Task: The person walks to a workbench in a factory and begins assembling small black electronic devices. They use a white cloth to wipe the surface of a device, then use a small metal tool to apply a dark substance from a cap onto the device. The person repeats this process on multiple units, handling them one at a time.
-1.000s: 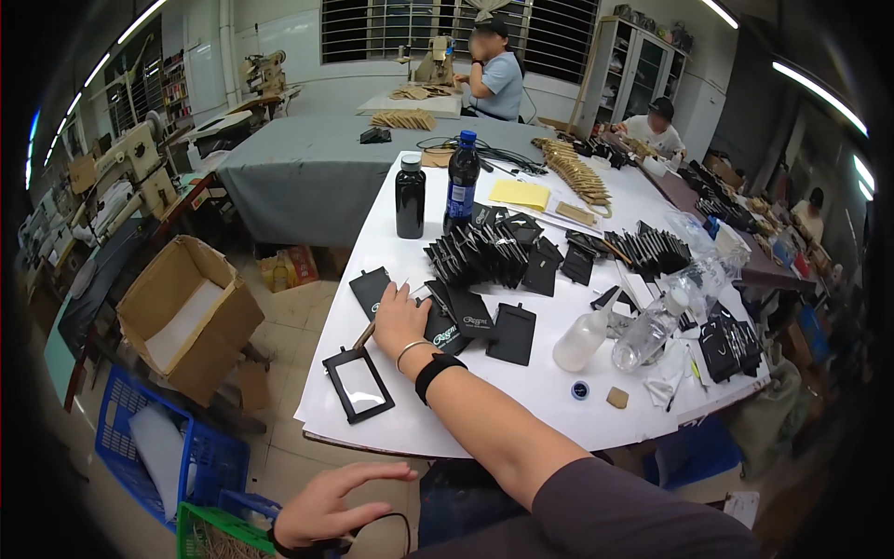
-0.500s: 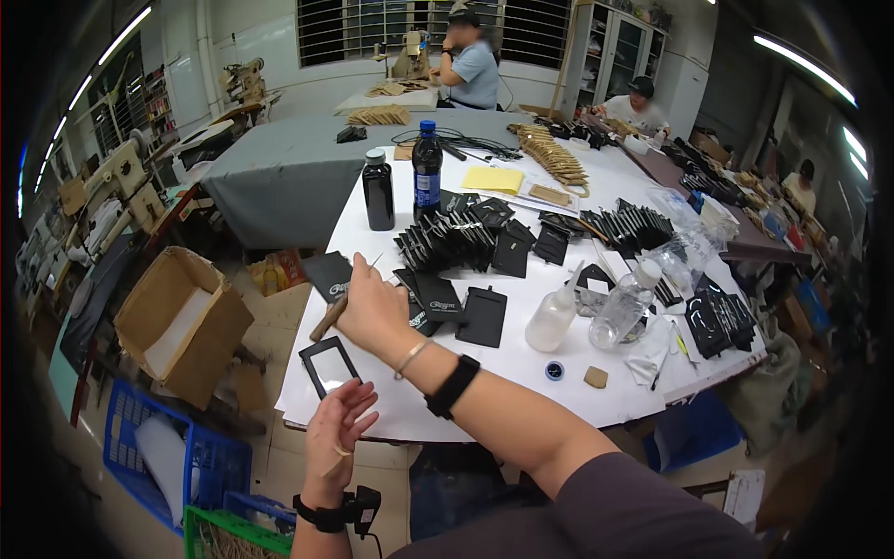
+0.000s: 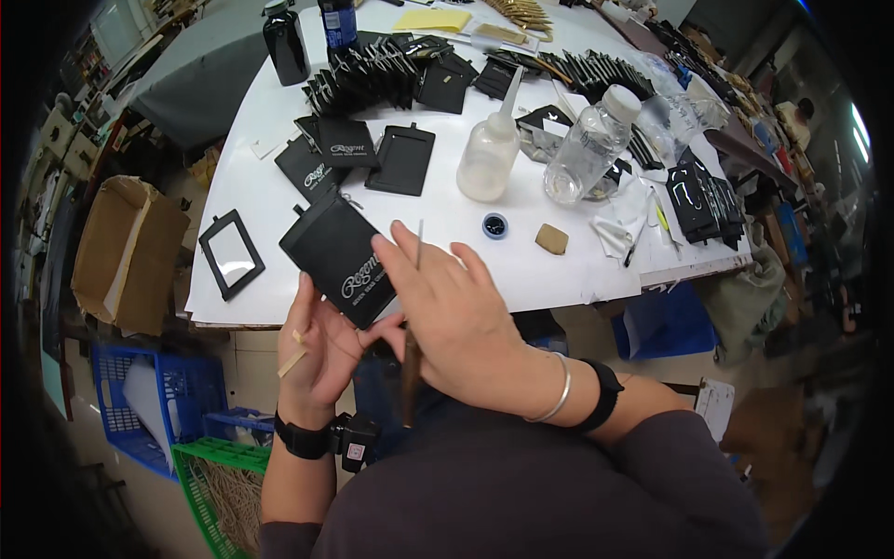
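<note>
A black leather card holder [image 3: 337,252] with pale lettering is tilted above the table's near edge. My left hand [image 3: 321,359] grips its lower end, thumb along the left side. My right hand [image 3: 466,331] closes around a thin tool [image 3: 409,377] with a brown wooden handle, its slim metal tip rising past the fingers. Right fingertips also touch the holder's right edge. To the left lies a black holder with a clear window [image 3: 233,253]. Beyond the hands, more black holders [image 3: 402,158] rest on the white table [image 3: 372,219].
A squeeze bottle [image 3: 489,158], a clear plastic bottle [image 3: 587,154], a small blue-rimmed pot [image 3: 494,225] and a tan block [image 3: 551,238] stand right of centre. Rows of black pieces [image 3: 363,79] lie farther back. A cardboard box [image 3: 130,256] and blue crate [image 3: 154,405] are at left.
My right hand has come back from the table's left side with the tool and the card holder. My left hand, open before, now grips the holder. The view has tilted down.
</note>
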Demonstrator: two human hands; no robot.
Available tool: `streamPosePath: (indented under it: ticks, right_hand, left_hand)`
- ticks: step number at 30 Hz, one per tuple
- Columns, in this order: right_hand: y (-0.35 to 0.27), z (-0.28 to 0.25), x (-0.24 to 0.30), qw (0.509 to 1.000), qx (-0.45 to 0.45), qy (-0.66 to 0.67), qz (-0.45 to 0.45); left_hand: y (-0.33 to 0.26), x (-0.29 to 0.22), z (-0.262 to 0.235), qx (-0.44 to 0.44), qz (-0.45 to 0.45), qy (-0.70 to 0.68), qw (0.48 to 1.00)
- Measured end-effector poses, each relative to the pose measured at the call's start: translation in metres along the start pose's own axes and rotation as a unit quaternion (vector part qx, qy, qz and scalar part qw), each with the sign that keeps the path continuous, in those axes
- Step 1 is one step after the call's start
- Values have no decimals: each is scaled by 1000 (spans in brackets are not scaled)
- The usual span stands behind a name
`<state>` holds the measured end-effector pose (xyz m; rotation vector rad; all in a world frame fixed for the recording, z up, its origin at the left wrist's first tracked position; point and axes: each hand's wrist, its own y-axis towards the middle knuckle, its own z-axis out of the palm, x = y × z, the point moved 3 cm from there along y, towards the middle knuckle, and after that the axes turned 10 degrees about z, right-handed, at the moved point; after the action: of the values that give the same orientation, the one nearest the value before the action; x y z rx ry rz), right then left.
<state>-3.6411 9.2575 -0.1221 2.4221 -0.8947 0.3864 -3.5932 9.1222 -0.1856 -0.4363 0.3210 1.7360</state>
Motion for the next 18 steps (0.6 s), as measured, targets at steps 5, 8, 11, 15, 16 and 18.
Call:
streamPosePath:
  ticks: [5,8,11,15,16,18]
  right_hand:
    - [-25,-24,-68,985,-47,140,86]
    - [-47,-25,-119,946,-45,257,195]
    - [-51,-13,-143,884,-10,371,283]
    - [-44,10,-153,832,-17,456,314]
    - [-42,14,-154,820,-21,474,320]
    - [-40,17,-156,816,-26,481,319]
  left_hand:
    - [8,33,-12,-44,-31,33,998]
    - [10,48,-16,-74,-70,21,995]
    - [12,49,-22,-66,-74,20,995]
    - [13,49,-26,-75,-77,8,994]
    - [14,48,-25,-81,-77,10,994]
    - [13,47,-23,-92,-79,14,992]
